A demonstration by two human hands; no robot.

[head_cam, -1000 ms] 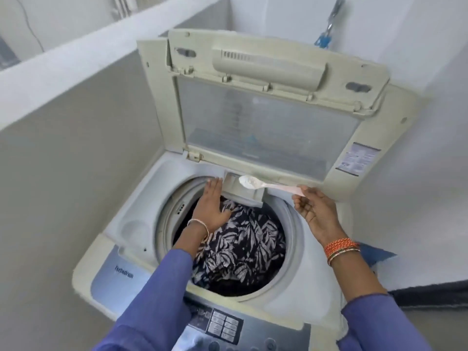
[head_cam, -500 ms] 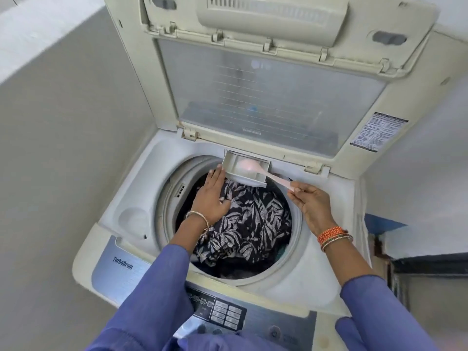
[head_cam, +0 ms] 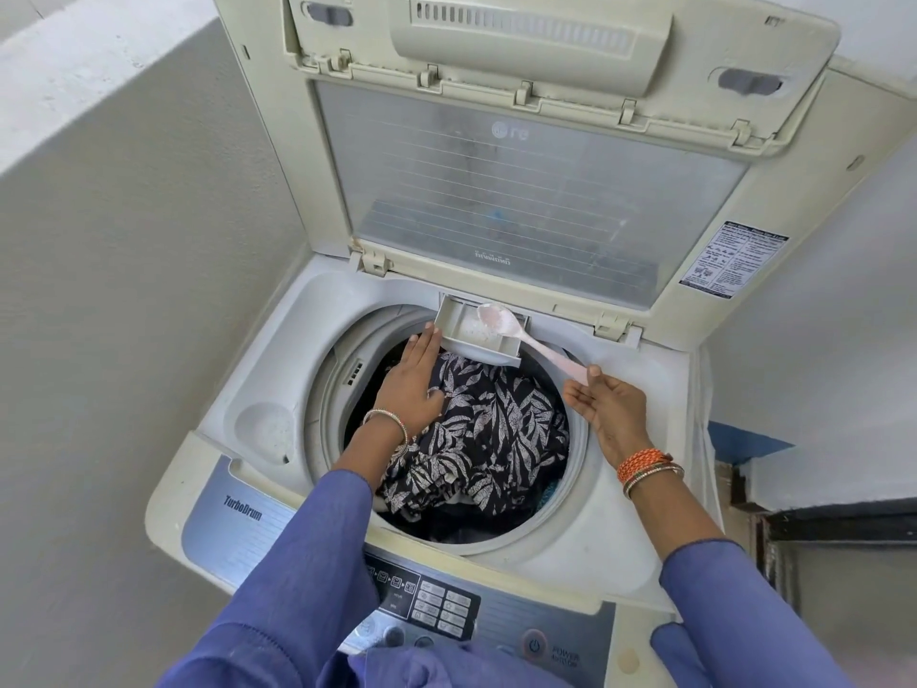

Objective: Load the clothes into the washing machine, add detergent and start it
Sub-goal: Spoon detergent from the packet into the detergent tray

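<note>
R hand (head_cam: 608,407) pinches spoon (head_cam: 526,340) over detergent drawer (head_cam: 459,332); L hand (head_cam: 412,379) flat, steadying drawer.

My left hand (head_cam: 409,384) lies flat, palm down, with the fingers straight and close together, pointing away from me. My right hand (head_cam: 608,402) is turned with the palm partly up; the thumb and the first finger pinch a thin handle (only its end), the other fingers are relaxed. Both forearms reach forward, each wrist with bangles, both sleeves blue.
</note>
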